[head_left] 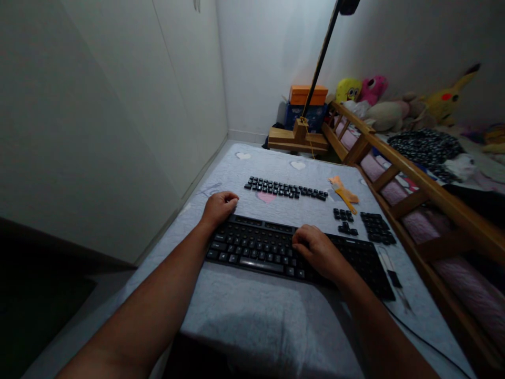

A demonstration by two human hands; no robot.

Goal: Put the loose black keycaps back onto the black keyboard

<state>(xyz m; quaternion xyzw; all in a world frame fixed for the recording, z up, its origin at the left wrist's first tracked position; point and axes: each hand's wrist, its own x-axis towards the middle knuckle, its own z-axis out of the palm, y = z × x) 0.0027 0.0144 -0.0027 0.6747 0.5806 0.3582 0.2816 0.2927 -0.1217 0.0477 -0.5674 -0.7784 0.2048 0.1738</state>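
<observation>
A black computer keyboard [265, 247] lies on the cloth-covered table in front of me. Its lower left rows carry keycaps; bare key sockets show in the top rows and at the right end. My left hand [220, 206] rests by the keyboard's back left corner, fingers curled together; whatever they may hold is hidden. Over the right part of the letter keys is my right hand [313, 246], its fingertips drawn together and pointing down at the keys. Anything between them is too small to make out. Loose black keycaps [286, 188] lie in rows behind the keyboard.
More keycaps [376, 227] sit in groups at the right. A yellow-handled brush [345, 199] lies on an orange cloth [347, 188]. A wire tool with a dark grip [394, 279] is right of the keyboard, near its cable [424, 337]. A wooden bed rail [418, 187] borders the table.
</observation>
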